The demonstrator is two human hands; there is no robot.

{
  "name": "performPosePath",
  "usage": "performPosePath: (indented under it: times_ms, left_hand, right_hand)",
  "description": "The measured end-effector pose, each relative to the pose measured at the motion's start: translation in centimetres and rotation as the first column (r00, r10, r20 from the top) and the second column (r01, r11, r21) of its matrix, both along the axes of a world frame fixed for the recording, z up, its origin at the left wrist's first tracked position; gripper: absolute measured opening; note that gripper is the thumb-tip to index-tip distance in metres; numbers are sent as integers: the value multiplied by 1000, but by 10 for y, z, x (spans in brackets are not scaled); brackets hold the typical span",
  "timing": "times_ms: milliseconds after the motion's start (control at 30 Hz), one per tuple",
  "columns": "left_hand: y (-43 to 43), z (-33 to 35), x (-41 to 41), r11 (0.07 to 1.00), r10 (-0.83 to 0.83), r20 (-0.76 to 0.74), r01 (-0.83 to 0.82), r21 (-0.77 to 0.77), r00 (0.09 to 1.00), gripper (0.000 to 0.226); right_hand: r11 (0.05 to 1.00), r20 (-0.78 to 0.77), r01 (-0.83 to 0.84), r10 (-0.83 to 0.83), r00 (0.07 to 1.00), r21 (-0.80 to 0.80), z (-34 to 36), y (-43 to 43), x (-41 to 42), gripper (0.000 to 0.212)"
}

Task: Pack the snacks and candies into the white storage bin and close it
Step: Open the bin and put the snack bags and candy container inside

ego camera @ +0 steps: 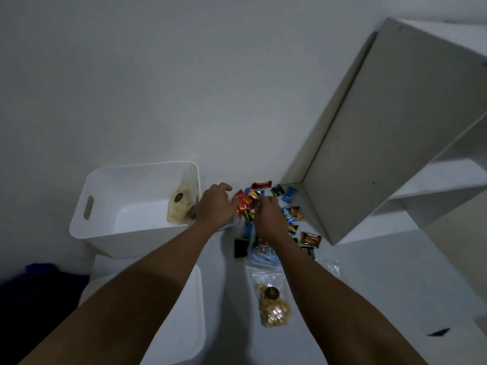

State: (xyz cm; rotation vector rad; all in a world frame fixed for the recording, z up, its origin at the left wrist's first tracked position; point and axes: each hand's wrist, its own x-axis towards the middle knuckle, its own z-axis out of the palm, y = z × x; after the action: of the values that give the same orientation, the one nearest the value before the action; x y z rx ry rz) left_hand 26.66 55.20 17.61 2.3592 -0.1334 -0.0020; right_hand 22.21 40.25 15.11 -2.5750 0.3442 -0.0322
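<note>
Centre: left hand [214,204] is curling against the pile of colourful foil-wrapped candies [245,202], grip unclear; right hand [268,210] is pinching wrappers | centre left: white plastic storage bin [126,185] is standing open, holding one clear snack bag [181,206] | waiting: most candies, clear nut bag [274,308], white lid [184,320] at bottom.

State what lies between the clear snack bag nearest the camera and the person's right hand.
In the head view, a clear bag with blue contents lies between that snack bag and the right hand.
</note>
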Motion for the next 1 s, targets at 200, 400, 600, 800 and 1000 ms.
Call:
performPosePath:
  times_ms: [200,400,600,800,1000]
  left_hand:
    - [-92,-41,-75,989,-24,-260,61,135,965,36]
    - [-128,-106,-151,937,115,-395,32,347,911,57]
    - [-141,-141,-198,921,191,-511,28,389,838,51]
    - [-142,-153,-213,882,216,-467,33,469,858,72]
    - [-139,-151,-221,908,258,-443,-58,416,859,67]
  right_hand:
    - [993,-153,88,-76,985,74,-41,-102,-59,41]
    - [975,-339,210,-174,925,70,-95,-193,-131,47]
    - [908,-462,399,-302,834,126,-126,-231,-170,70]
    - [812,-478,537,-386,789,230,-139,-231,-176,82]
    - [807,-347,479,-365,864,344,-131,-224,-180,37]
